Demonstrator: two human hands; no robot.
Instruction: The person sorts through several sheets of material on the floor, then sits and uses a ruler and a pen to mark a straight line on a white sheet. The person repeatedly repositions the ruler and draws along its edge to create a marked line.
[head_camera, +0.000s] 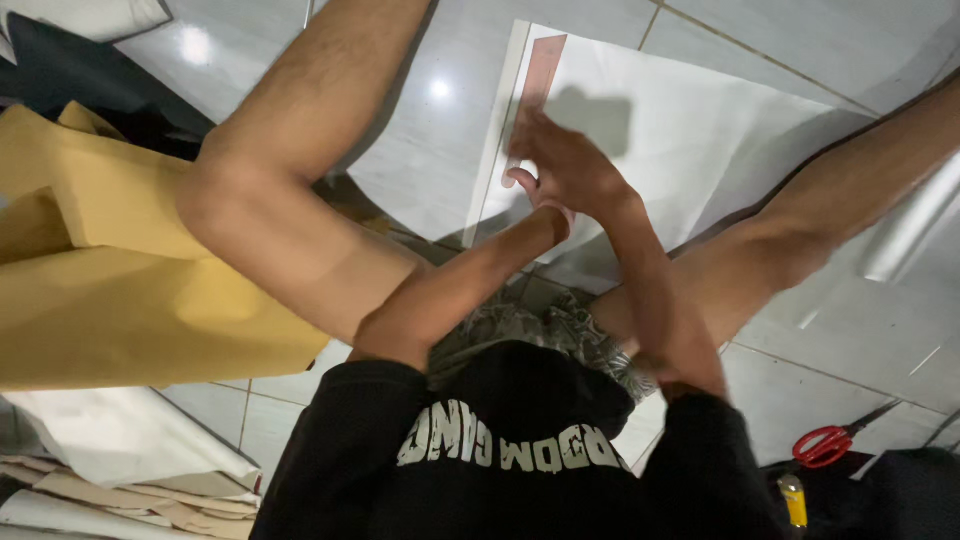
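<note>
I sit on a tiled floor with my legs spread and a large white paper sheet (700, 130) lying between them. A translucent pink ruler (541, 75) lies along the sheet's left edge. My right hand (570, 165) rests flat over the ruler's near end, fingers stretched and blurred. My left hand (535, 195) is tucked under the right one at the sheet's edge. Only its wrist and a fingertip show, so whether it holds anything is hidden.
A big sheet of yellow-brown paper (120, 290) lies by my left knee, with rolled white and beige sheets (120, 450) nearer me. Red-handled scissors (825, 445) and a yellow lighter (793, 500) lie at the lower right. A shiny plastic strip (905, 235) crosses my right leg.
</note>
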